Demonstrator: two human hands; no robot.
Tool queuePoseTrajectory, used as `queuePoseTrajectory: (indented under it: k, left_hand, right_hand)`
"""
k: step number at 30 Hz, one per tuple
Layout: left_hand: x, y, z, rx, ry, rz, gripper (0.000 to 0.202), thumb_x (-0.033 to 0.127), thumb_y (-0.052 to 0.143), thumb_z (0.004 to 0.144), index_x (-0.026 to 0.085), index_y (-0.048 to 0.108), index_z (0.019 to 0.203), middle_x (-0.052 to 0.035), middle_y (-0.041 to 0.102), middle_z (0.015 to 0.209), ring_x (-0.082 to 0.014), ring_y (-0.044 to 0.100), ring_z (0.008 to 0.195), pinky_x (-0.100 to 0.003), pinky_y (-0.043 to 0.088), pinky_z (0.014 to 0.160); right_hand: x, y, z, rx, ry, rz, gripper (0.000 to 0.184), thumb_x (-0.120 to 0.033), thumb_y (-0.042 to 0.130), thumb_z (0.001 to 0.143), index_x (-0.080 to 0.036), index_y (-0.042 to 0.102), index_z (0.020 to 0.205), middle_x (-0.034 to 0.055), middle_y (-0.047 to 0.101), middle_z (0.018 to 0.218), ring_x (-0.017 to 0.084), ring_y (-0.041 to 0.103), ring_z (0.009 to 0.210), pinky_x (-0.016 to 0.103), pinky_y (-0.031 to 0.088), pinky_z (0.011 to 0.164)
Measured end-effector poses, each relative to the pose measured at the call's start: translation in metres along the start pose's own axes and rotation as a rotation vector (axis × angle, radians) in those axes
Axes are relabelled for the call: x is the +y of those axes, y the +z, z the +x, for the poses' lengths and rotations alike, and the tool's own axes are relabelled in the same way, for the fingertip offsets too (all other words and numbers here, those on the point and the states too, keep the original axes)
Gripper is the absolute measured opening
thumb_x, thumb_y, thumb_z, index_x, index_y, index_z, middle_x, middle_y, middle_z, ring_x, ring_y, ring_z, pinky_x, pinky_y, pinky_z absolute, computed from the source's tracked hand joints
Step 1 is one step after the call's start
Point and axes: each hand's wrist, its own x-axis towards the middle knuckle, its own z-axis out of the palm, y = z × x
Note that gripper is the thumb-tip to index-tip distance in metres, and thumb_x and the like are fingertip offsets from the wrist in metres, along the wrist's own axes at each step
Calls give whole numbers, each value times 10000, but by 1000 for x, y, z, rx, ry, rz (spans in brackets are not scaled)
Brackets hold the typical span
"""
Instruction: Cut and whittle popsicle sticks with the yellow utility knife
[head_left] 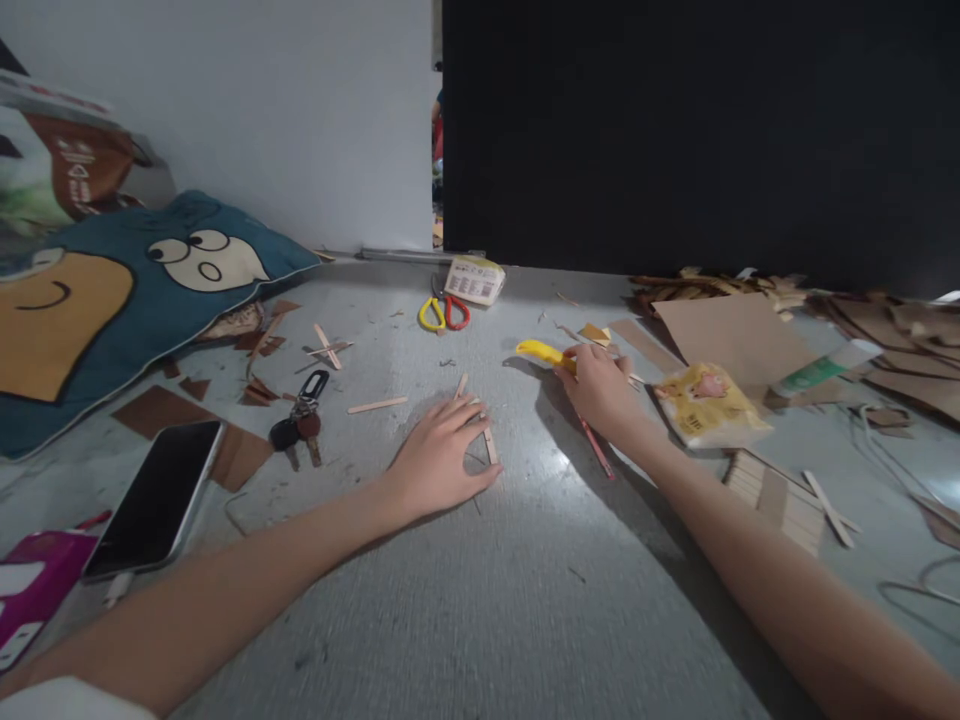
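Near centre, just twd 7 o'c (clock on mid-view, 12 = far edge), L hand (442, 455) lies palm-down w/ fingers spread & thumb well apart, a wide pose, not a clasp. Stick (490, 443) shows btwn its fingers & thumb; another stick end (462, 384) pokes out past the fingertips. Can't tell if the two are joined, hand covers the middle.

At 3 o'c, R hand (604, 390) has its fingers curled on the near end of a yellow tool (541, 351), which points twd 10 o'c from the hand. Grip looks narrow; blade or tip, if any, is hidden. Thin reddish rod (598, 450) runs out from below that hand twd 5 o'c; can't tell if it's touched.

Risks, my guess: light/uneven L-hand pressure cd let the sticks skid or twist on the smooth tabletop (525, 600). If the tool has an edge, a slip twd 8 o'c cd nick L fingers. Lifting R hand carelessly might roll the rod or drag scraps (596, 333) at approx 2–3 o'c. Loose stick (377, 405), 8 o'c, cd get knocked by L wrist if it swings out.
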Motion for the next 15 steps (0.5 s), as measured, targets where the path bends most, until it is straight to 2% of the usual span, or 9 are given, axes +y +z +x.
queuePoseTrajectory:
  k: [3,5,7,9,11,15]
  left_hand:
    - [0,-1,0,21,-37,15,639,520,753,894,159,649,1411,-186,600,1544,-376,491,1507,-601,330,1295]
    - [0,-2,1,51,-51,9,563,536,688,947,160,679,1365,-181,628,1511,-365,520,1482,-584,372,1273]
    - [-3,-2,3,81,-55,-10,479,512,684,957,180,716,1301,-165,666,1462,-355,551,1452,-565,422,1241]
    - [-6,-1,4,96,-64,-25,453,460,751,913,204,725,1285,-155,678,1448,-360,566,1437,-567,444,1224]
    - [-9,1,5,100,-74,-36,481,411,799,873,213,717,1303,-153,666,1465,-366,560,1443,-575,445,1224]
    - [-9,1,5,121,-91,-48,492,373,802,869,191,702,1315,-162,663,1460,-351,576,1425,-555,460,1219]
  right_hand:
    - [-10,-4,-1,153,3,178,287,-382,410,1084,-186,596,1182,176,712,1067,333,643,1013,493,410,940]
    - [-22,-10,-5,248,5,370,271,-426,431,1080,-219,565,1192,125,695,986,280,629,886,426,452,837]
    - [-37,-16,-13,283,-11,582,254,-473,515,1050,-241,546,1148,59,653,867,231,585,748,367,455,710]
    - [-52,-21,-24,256,-36,736,248,-503,552,1028,-255,544,1036,25,618,814,187,527,629,334,430,605]
    - [-64,-23,-39,233,-78,858,247,-503,599,1002,-261,549,1017,23,635,858,163,542,618,313,439,566]
    - [-73,-16,-65,163,-114,918,270,-487,688,959,-271,527,956,-32,625,707,142,564,564,280,446,543]
